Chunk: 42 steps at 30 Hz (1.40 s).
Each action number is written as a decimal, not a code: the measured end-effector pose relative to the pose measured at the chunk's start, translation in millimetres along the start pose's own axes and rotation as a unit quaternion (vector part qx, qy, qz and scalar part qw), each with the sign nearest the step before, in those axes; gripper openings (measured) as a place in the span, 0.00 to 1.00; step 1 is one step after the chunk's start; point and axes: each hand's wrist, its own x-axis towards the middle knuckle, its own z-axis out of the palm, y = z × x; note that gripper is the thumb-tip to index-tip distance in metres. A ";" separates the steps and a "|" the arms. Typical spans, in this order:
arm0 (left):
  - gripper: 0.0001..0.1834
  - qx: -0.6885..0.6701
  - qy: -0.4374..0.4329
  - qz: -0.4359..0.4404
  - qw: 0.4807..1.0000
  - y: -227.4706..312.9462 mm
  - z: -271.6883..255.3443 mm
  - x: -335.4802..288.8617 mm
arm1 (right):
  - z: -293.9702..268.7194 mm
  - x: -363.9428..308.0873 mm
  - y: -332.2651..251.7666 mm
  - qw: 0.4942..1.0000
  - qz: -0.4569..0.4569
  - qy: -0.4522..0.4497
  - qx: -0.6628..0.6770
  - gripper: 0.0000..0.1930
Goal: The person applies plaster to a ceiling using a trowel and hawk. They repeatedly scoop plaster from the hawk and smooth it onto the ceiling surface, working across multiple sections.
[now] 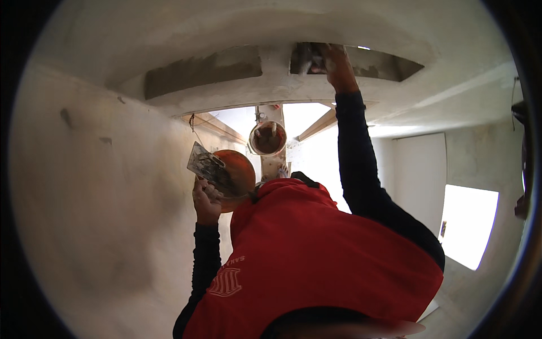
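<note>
Flat metal trowel (pixel 199 160): in the head view it sits at about nine o'clock from the middle, its smeared rectangular plate overlapping the left edge of an orange bowl (pixel 244 169) that holds grey material. The left hand (pixel 208 199), a little below toward eight o'clock, has its fingers curled in and holds the bowl at its rim; whether they grip the trowel as well, I cannot tell. At one o'clock the right hand (pixel 337 66) reaches up into the right recess (pixel 385 65), where it blurs against something grey and pale; how its fingers stand, or what they hold, cannot be told. The left recess (pixel 206 72), at eleven o'clock, has a darker grey surface than the pale plaster around it. Close to the middle, toward twelve, a round bucket (pixel 267 154) stands on a plank (pixel 270 165), with a bare foot (pixel 283 170) just below it. The readable marking is on the red shirt (pixel 333 248): between six and seven o'clock, short pale lettering (pixel 234 260) runs beside a striped, shield-like emblem (pixel 226 282) in the same pale tone. A bright opening (pixel 468 226) lies between three and four o'clock.
</note>
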 end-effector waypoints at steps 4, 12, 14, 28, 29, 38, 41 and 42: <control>0.11 -0.005 0.004 0.018 1.000 -3.7 1.0 0.7 | 6.7 -7.8 -4.6 1.000 -0.004 -0.022 0.010 0.32; 0.14 -0.010 -0.002 0.031 0.999 3.6 10.3 -5.8 | -44.5 -23.9 -49.7 0.998 0.015 -0.018 -0.056 0.29; 0.14 -0.009 -0.001 0.037 0.999 4.6 12.4 -6.5 | -54.0 -51.5 -71.0 0.974 0.148 -0.026 0.172 0.23; 0.18 0.065 -0.011 0.084 0.994 0.9 19.8 -10.8 | 54.1 -134.0 -195.8 0.757 0.371 -0.398 0.361 0.20; 0.25 0.075 0.016 0.096 0.992 -1.4 21.6 -11.3 | 74.6 -131.3 -198.1 0.811 0.307 -0.429 0.253 0.21; 0.30 0.064 -0.080 0.037 0.994 -3.3 10.4 -10.5 | 186.9 -186.7 -209.2 0.829 -0.132 -0.544 0.010 0.15; 0.22 0.007 -0.065 0.003 0.998 -1.9 5.8 -7.8 | 214.6 -208.8 -215.3 0.857 -0.042 -0.510 0.057 0.14; 0.21 -0.008 -0.056 -0.005 0.998 -1.5 4.6 -7.0 | 219.4 -212.8 -214.3 0.859 -0.020 -0.509 0.058 0.14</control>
